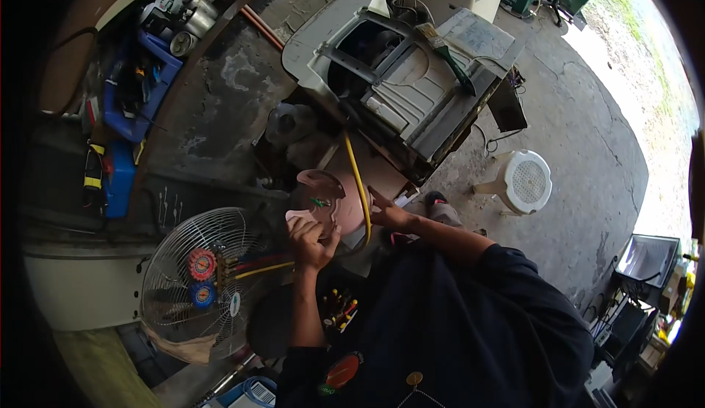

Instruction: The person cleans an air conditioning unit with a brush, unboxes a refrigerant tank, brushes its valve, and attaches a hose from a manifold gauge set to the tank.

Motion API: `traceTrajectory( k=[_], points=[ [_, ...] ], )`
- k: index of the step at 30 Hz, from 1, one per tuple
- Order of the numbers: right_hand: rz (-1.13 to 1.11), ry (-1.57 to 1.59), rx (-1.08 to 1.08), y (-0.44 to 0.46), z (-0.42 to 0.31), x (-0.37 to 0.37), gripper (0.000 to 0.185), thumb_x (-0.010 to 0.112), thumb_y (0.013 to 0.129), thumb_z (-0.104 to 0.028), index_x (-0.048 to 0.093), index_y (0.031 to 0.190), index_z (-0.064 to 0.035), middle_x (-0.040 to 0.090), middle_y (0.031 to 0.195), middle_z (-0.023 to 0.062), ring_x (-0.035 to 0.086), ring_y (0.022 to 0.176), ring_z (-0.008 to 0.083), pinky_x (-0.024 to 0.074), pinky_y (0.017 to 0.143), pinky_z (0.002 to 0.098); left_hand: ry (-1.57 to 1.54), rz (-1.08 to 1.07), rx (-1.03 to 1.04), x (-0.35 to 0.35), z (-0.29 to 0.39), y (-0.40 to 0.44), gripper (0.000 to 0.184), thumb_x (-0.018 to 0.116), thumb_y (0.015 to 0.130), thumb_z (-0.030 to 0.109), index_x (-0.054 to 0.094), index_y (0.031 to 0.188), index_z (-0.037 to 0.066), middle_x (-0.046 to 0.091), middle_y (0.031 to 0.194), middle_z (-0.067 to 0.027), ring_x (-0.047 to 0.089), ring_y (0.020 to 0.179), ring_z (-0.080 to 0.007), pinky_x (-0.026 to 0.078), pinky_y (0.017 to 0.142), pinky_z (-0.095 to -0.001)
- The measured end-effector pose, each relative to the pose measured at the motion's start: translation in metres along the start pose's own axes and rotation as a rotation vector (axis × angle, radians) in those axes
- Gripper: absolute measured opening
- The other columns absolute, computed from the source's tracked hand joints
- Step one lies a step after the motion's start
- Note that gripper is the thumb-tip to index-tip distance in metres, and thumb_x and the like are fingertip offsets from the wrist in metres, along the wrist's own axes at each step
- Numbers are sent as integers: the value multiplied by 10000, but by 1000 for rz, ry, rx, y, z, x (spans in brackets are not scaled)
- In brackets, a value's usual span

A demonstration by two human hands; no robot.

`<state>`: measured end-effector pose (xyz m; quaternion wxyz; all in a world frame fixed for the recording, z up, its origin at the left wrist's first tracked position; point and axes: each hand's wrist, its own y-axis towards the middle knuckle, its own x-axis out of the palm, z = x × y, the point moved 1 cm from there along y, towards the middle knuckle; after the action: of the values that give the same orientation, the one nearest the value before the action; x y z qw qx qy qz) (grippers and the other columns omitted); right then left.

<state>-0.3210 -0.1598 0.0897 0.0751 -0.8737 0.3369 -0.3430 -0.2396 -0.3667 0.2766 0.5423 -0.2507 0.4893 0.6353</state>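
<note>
A pink refrigerant cylinder (351, 206) is between my hands, with a raised collar around its top and a small green valve (318, 202) inside. My left hand (308, 240) is closed on the near edge of that collar. On the cylinder's other side, my right hand (389, 215) grips its wall, some fingers hidden behind it. A yellow hose (358, 177) runs down across the cylinder, between the valve and my right hand. Left of my left hand, a gauge manifold with a red gauge (202, 264) and a blue gauge (203, 294) lies on a wire fan guard (165, 261).
An opened air-conditioner unit (404, 92) with a brush (448, 59) on it stands ahead. A white stool (527, 182) is to the right. Blue bins (158, 52) and cans (194, 22) sit at the upper left. Below my left forearm is a container of tools (341, 309).
</note>
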Motion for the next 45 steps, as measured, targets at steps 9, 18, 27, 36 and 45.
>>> traceTrajectory(
  k=[9, 18, 27, 36, 45],
  points=[
    [-388, -523, 223, -78, -83, -82, 621, 574, 1037, -353, 427, 1554, -42, 579, 1448, 220, 586, 1280, 289, 466, 1067, 407, 145, -90, -73, 9, 14, -14, 287, 702, 857, 314, 684, 764, 43, 617, 764, -112, 587, 846, -340, 418, 905, -454],
    [-632, -566, 162, -160, -309, -240, 713, 588, 1043, -449, 409, 1527, 43, 537, 1478, 276, 546, 1358, 395, 435, 1145, 457, 576, 223, -864, 51, 72, 0, 499, 646, 928, 453, 631, 1131, -3, 528, 1245, -241, 492, 1186, -430, 396, 1016, -530],
    [-489, 366, -94, -187, -386, -451, 602, 566, 1041, -474, 666, 1210, 95, 692, 1194, 272, 642, 1200, 399, 465, 1076, 450, 905, -559, -1398, 34, 50, 31, 414, 597, 991, 281, 539, 1313, 28, 655, 1014, -160, 691, 850, -316, 560, 726, -453],
    [1372, -3, 586, -353, -110, -611, 246, 577, 1026, -230, 640, 1084, 1, 544, 749, 15, 546, 657, 119, 460, 609, 280, 873, -728, -1639, 54, 29, 94, 393, 611, 980, 262, 539, 1293, 36, 648, 976, -129, 686, 827, -294, 559, 716, -437],
    [1028, 358, 964, -413, -45, -517, 361, 594, 1008, -291, 615, 1279, -53, 701, 907, 88, 706, 806, 227, 534, 695, 381, 811, -626, -1717, 67, 19, 102, 375, 625, 968, 243, 538, 1274, 44, 640, 937, -98, 682, 804, -272, 558, 706, -421]
  ],
)
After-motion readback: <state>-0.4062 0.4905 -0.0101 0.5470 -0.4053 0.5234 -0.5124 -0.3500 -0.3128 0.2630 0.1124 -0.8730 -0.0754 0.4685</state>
